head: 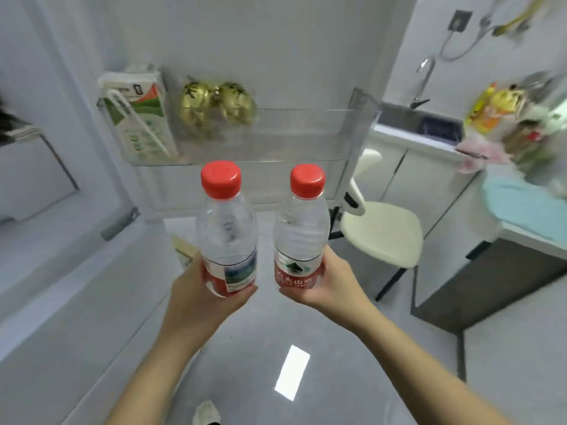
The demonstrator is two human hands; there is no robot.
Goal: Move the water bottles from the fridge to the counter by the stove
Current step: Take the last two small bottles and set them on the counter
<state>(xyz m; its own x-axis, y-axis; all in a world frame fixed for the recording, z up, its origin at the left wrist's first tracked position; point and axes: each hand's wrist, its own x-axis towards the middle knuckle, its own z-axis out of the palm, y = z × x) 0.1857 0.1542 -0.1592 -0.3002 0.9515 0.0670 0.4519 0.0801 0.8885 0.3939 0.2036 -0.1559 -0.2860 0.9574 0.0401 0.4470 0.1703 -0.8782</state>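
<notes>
Nearest, at the bottom edge, the toe of a pale shoe (206,413) on glossy grey floor (245,348), with a bright rectangular glint just to the right. Above that, two bare forearms reaching forward and up. Left hand (196,289) with its grip closed around the base of the left water bottle (227,237), thumb across the lower label; right hand (331,283) with its grip closed likewise around the base of the right water bottle (302,240). Both bottles held upright in the air, side by side, near each other but apart, in front of the open fridge door and above the floor. Each of clear ribbed plastic with a round red cap and a red band of label low on the body; the left one turned to show a small picture panel and fine print, the right one showing white characters and a dark triangular mark on white. Insides clear, water level hard to tell. Behind, the fridge door (214,41) with a clear door shelf (306,136) holding a green-and-white carton (138,115) at its left end and two gold foil-wrapped items (217,102) just beside it. To the right, a cream stool (383,231) on dark legs, then a white counter (414,136) with a sink and tap, and blurred colourful clutter at the far right edge.
</notes>
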